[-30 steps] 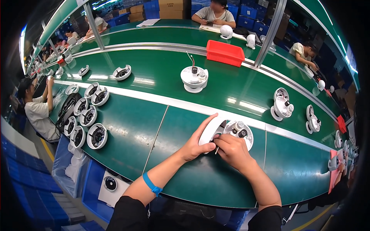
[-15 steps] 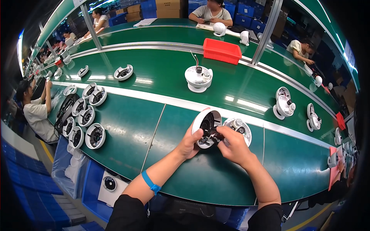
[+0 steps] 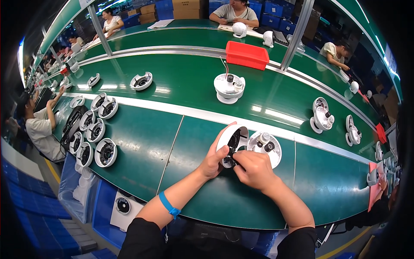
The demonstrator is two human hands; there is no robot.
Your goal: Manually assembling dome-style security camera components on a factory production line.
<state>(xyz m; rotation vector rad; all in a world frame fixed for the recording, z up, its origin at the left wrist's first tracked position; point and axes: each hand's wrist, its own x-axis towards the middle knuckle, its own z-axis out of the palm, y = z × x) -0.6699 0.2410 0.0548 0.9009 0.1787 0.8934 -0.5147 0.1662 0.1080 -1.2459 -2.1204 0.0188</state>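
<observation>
My left hand [image 3: 214, 160] grips a round white dome housing [image 3: 230, 139], tilted on edge so its dark inside faces me. My right hand [image 3: 253, 168] pinches a small black part at the housing's lower opening. Just to the right, a white round base [image 3: 268, 148] with black fittings lies flat on the green bench [image 3: 181, 142], touching the housing. A blue band is on my left wrist.
Several white dome rings [image 3: 92, 129] are stacked at the left bench edge. A wired white assembly [image 3: 229, 86], a red bin [image 3: 246, 55] and more white units [image 3: 321, 115] sit on the conveyor beyond the white stripe. Other people work at left and across.
My left hand has lifted the white housing from flat to tilted, turning its open side toward me. My right hand has moved from the base to the housing's opening.
</observation>
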